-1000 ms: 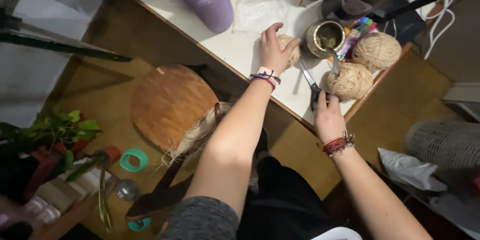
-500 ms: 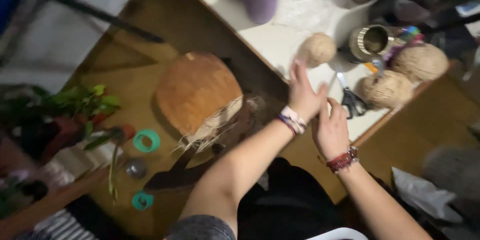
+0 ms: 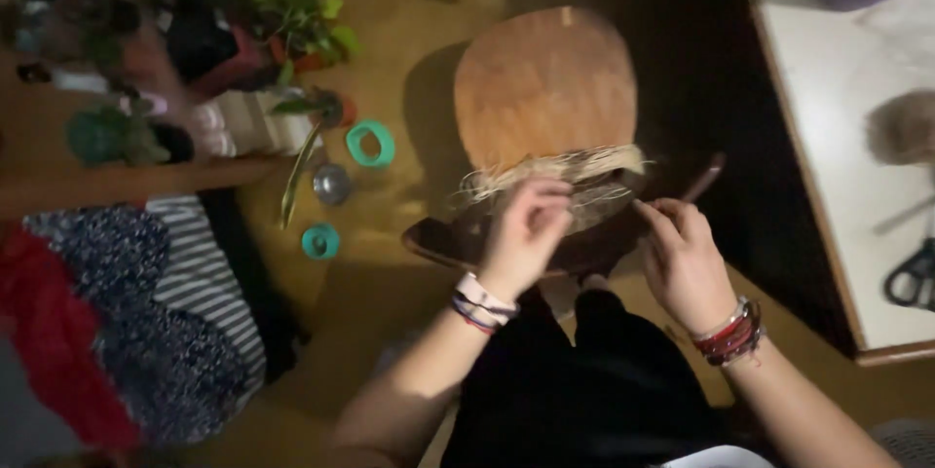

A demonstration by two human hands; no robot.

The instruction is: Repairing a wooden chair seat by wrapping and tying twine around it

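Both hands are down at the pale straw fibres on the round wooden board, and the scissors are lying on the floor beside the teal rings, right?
Not quite. The head view shows the scissors on the white table at right, not on the floor. The rest holds: the left hand and right hand are at the straw fibres on the round wooden board.

The brown wooden floor is holding two green tape rings, a small shiny cup and potted plants. Scissors are lying on the white table.
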